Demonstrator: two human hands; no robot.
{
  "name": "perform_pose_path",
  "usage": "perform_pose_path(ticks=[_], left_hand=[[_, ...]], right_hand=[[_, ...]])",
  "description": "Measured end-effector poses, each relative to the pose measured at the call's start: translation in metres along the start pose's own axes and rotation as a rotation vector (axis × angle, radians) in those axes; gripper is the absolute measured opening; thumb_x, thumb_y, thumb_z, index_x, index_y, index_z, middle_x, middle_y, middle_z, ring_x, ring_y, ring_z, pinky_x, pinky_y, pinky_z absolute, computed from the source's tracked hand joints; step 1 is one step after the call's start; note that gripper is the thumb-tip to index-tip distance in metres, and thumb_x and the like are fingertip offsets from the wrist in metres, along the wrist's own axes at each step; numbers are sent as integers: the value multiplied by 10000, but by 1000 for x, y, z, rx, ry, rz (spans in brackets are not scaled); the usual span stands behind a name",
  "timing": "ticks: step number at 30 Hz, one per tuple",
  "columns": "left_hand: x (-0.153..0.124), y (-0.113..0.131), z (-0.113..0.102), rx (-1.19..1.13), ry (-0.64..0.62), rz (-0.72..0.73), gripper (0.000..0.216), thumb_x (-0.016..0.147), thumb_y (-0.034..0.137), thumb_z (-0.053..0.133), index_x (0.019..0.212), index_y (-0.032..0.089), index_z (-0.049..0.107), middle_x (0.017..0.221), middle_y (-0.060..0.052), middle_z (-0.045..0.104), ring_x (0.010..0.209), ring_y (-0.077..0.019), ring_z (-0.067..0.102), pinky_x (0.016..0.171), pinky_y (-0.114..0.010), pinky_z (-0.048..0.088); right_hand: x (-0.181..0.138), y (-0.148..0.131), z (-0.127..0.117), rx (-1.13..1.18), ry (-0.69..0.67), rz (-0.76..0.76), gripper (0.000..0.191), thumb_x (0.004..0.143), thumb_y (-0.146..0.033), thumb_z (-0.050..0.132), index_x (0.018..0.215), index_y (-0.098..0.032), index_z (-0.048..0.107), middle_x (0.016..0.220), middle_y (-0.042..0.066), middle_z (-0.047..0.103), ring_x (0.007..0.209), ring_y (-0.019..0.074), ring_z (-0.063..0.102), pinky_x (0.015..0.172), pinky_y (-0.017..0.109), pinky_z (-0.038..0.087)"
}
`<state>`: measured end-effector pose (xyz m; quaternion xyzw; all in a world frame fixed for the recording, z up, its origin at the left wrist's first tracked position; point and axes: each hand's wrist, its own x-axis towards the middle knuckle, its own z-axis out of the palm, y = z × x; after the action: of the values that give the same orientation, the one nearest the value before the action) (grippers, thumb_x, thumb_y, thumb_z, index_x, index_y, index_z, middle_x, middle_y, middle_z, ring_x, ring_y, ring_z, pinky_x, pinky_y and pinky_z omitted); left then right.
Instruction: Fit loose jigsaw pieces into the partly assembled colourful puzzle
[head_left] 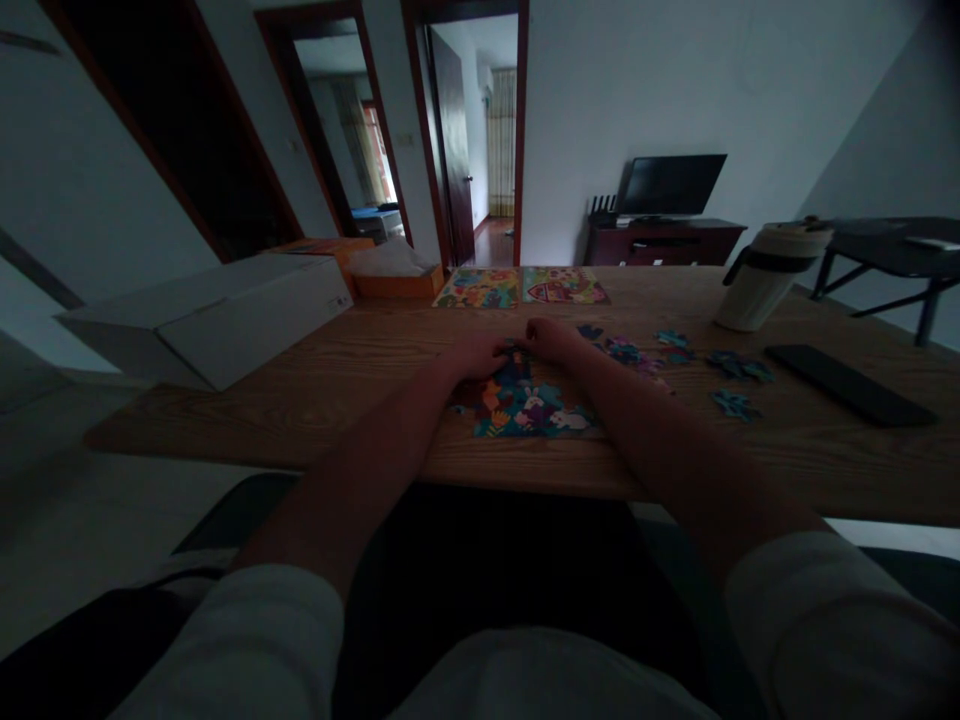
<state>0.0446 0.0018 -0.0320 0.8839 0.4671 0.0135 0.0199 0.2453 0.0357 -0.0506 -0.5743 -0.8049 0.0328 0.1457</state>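
A partly joined jigsaw puzzle [525, 408] lies near the front edge of the table, with white rabbits and orange flowers on a teal ground. My left hand [480, 355] rests at its upper left, fingers bent down onto a dark puzzle piece [514, 366]. From the right, my right hand [553, 342] meets it at the upper edge, its fingers curled in close to the left fingertips. The room is dim, and what lies under the right fingertips is mostly hidden. Loose puzzle pieces [630, 352] lie just beyond my right forearm.
More loose pieces [735, 404] are scattered to the right, beside a black flat object [847, 384] and a pale tumbler [772, 275]. Two picture sheets [480, 288] lie at the back. At left stand a long white box [247, 320] and an orange tissue box [397, 284].
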Motion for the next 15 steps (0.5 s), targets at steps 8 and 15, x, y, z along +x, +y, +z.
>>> perform_pose_path(ticks=[8, 15], left_hand=[[-3, -5, 11, 57, 43, 32, 512, 1008, 530, 320, 1433, 333, 526, 1494, 16, 517, 1359, -259, 457, 1135, -405, 307], [-4, -6, 10, 53, 40, 10, 510, 996, 530, 348, 1439, 346, 521, 1488, 9, 525, 1345, -273, 471, 1126, -421, 314]], right_hand=[[-2, 0, 0, -19, 28, 34, 417, 900, -557, 560, 1031, -183, 687, 1090, 158, 713, 1015, 294, 652, 859, 375, 477], [-3, -2, 2, -18, 41, 16, 422, 908, -542, 547, 1062, -175, 689, 1107, 165, 709, 1029, 308, 652, 858, 384, 483]])
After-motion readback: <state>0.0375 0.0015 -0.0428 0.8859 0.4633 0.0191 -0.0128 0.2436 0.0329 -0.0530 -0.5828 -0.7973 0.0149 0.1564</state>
